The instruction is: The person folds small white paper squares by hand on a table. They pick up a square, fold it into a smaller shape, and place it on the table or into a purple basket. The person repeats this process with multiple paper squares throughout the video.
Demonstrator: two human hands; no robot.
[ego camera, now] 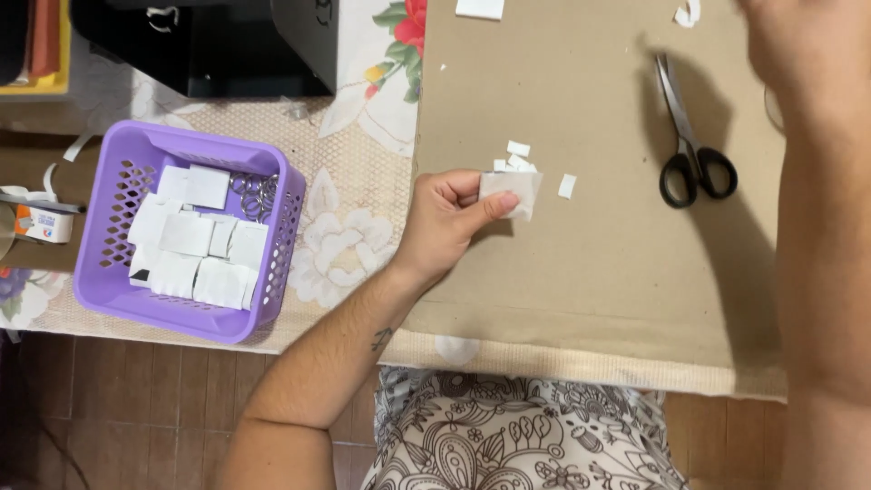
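We found the left hand (446, 222) clenched on a small white paper piece (511, 191), pinched between thumb and fingers over the brown cardboard sheet (590, 290) on the counter. White paper scraps (519, 156) lay just beyond it. A purple basket (109, 272) of white squares stood to the left. Farther off lay black-handled scissors (687, 136). The right hand (794, 45) was raised at the top edge; we could not tell its grip.
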